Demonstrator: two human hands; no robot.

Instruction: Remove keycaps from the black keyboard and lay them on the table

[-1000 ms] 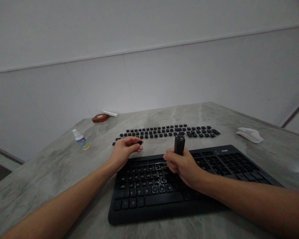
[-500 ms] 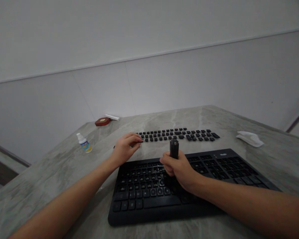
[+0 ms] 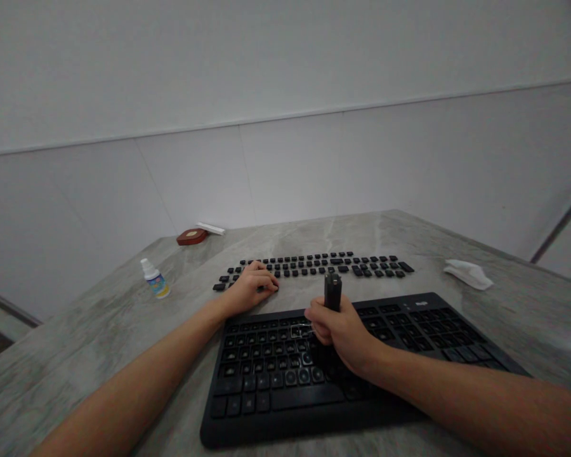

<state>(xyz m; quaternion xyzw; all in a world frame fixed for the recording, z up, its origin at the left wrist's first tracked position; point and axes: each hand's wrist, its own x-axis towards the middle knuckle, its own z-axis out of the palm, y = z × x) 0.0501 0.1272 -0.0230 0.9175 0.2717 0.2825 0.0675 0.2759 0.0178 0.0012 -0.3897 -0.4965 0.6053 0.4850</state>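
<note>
**Black keyboard, two hands at work**

Black and flat, the keyboard (image 3: 361, 368) lies on the grey stone surface (image 3: 99, 330), and everything else sits around it.

The right hand (image 3: 340, 333) is over the middle of the keyboard. It is clenched around a dark tool (image 3: 332, 292) that stands up straight, with the top poking out above the fist. A thin wire loop at the bottom of the tool sits on the keys just left of the hand. Some spots in the middle of the keyboard show round stubs with no key tops on them.

The left hand (image 3: 251, 289) is just behind the keyboard's far left corner. It rests on the surface with the fingers curled down onto the loose keys (image 3: 323, 264). I cannot tell if it holds one. These small black key tops lie in neat rows behind the keyboard, a little apart from it.

A small white bottle (image 3: 155, 279) with a coloured label stands well to the left of the keyboard. A crumpled white cloth (image 3: 469, 274) lies behind its right end. Far behind the keyboard, near the wall, sits a little brown box (image 3: 191, 237).
</note>
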